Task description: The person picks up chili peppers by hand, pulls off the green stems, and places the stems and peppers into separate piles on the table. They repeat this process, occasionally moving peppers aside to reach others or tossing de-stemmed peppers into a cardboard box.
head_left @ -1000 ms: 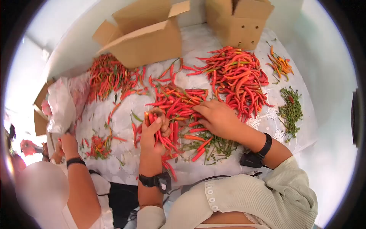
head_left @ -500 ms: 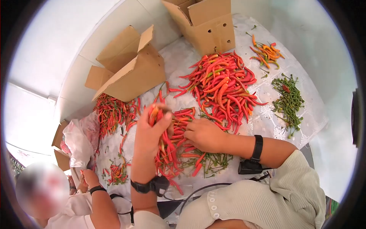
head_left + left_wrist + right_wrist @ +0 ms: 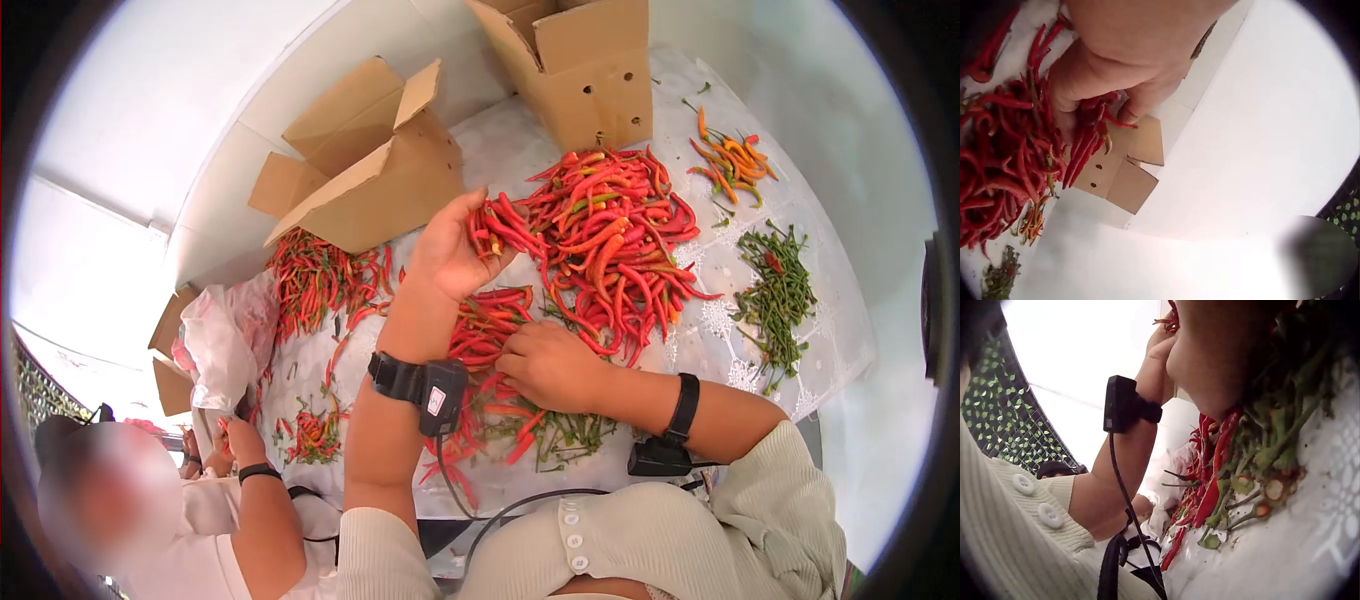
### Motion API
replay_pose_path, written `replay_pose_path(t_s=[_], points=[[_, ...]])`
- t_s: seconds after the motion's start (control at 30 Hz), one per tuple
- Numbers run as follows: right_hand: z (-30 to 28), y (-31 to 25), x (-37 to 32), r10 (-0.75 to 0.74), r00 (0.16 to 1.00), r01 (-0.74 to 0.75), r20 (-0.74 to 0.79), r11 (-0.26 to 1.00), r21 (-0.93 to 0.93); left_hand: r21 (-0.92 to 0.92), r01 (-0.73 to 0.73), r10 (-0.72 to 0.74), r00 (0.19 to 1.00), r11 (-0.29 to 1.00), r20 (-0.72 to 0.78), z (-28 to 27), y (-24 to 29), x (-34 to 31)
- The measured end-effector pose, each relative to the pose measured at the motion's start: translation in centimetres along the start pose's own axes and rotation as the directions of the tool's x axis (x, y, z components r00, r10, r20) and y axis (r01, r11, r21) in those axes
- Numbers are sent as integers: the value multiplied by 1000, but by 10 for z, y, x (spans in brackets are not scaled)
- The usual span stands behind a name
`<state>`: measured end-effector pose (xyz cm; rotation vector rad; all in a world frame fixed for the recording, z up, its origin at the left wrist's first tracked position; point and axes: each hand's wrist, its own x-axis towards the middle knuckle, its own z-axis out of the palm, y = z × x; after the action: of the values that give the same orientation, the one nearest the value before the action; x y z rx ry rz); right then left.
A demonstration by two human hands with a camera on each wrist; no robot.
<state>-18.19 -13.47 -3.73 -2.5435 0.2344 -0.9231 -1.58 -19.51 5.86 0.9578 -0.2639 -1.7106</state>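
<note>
My left hand [image 3: 450,250] grips a bunch of red chili peppers [image 3: 500,228] at the left edge of the large pile of red chilies [image 3: 610,240]. In the left wrist view, the held chilies [image 3: 1088,140] hang below the thumb and fingers, beside that pile. My right hand [image 3: 550,368] lies over the nearer heap of red chilies [image 3: 485,325], its fingers bent down into it. Their tips are hidden, so I cannot tell whether they pinch one. Green chili stems [image 3: 1272,450] lie under and beside this hand in the right wrist view.
Two open cardboard boxes [image 3: 375,190] [image 3: 590,90] stand at the back. Orange chilies [image 3: 735,165] and a green stem pile [image 3: 775,300] lie at the right. Smaller chilies [image 3: 320,280] and a plastic bag [image 3: 225,345] are at the left, near another person [image 3: 240,510].
My left hand has moved up and away from me, carrying its bunch of chilies from the near heap to the large pile. My right hand has stayed at the near heap.
</note>
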Motion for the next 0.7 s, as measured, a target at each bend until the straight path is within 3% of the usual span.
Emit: replay_pose_path(t_s=[0.2,0.3,0.4,0.5,0.57,0.63,0.7], points=[[1,0,-2,4,1000,-5,13,1000,30,119,-56,58,998,991,-16,-8,7,19],[-4,0,0,9,1000,-9,4,999,36,377,-129,164,985,917,-61,1,15,38],[-5,-1,0,2,1000,-1,-4,999,40,548,-286,307,950,786,56,14,24,68],[-3,0,-1,8,1000,-8,-3,999,45,912,-348,454,863,218,220,46,18,93],[-2,2,0,0,1000,0,-9,999,41,911,-404,385,831,-79,402,68,-8,106],[-1,4,-2,-19,1000,19,-22,999,41,835,-462,244,809,-297,535,70,-35,128],[14,10,-4,-12,1000,13,24,1000,-21,838,-410,264,817,-360,513,71,-40,127]])
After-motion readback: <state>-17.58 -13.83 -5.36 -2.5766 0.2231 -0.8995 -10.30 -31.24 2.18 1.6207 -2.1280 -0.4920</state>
